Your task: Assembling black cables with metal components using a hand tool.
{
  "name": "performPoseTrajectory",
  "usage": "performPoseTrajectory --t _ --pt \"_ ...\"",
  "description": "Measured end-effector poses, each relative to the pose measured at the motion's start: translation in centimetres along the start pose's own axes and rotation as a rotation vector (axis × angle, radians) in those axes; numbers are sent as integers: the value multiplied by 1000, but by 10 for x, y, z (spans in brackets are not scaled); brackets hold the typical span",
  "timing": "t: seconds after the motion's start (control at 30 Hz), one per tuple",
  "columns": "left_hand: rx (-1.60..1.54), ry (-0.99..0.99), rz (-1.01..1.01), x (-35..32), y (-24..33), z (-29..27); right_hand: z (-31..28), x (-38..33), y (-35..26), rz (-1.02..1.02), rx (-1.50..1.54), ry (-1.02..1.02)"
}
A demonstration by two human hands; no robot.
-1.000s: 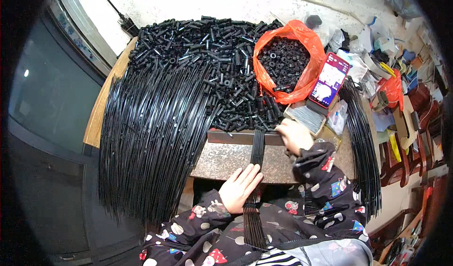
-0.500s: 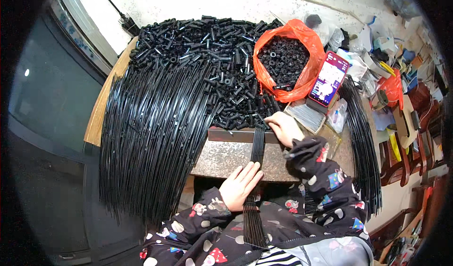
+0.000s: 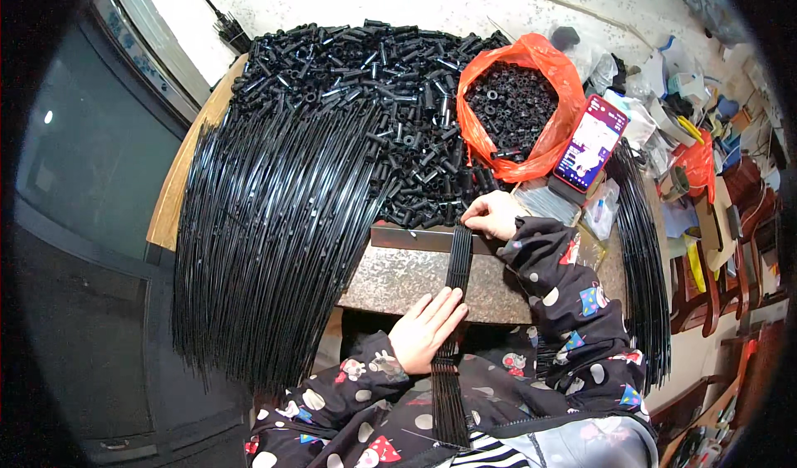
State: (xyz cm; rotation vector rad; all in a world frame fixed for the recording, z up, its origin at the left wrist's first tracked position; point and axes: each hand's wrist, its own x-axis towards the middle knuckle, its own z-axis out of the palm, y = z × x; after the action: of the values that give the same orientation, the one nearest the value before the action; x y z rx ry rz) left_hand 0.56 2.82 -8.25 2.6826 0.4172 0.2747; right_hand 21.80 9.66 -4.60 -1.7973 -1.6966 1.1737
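Note:
A flat row of several thin black rods [image 3: 459,260] runs from the table edge down over my lap. My left hand [image 3: 427,332] lies flat across it, fingers stretched and holding nothing. At the row's upper end, my right hand [image 3: 495,216] is closed in a pinch; whatever sits between its fingertips is too small to make out. Just under that end is a dark bar [image 3: 404,236] set along the front of the table. Beyond it spreads a heap of short black tubular pieces [image 3: 340,74], some with flanged ends.
A large sheaf of black rods [image 3: 266,252] covers the table's left side; another bundle [image 3: 643,285] hangs at the right. An orange plastic bag [image 3: 567,82] holds small black rings. A lit phone [image 3: 591,143] leans beside it. Mixed clutter fills the far right.
My right hand's fingers have drawn together into a pinch at the rod ends. My left hand stays flat on the rods. The whole view has shifted slightly.

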Motion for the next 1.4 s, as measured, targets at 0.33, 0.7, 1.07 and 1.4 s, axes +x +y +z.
performPoseTrajectory --t 0.33,0.7,1.07,1.4 --pt "74 31 29 0 -3 6 3 10 6 -210 -77 112" --pt "45 28 16 0 -3 5 0 27 9 -95 199 -122" --pt "61 5 1 -3 -1 3 -2 31 0 30 332 -275" --pt "82 6 -23 -9 -6 3 13 41 -1 71 275 -290"
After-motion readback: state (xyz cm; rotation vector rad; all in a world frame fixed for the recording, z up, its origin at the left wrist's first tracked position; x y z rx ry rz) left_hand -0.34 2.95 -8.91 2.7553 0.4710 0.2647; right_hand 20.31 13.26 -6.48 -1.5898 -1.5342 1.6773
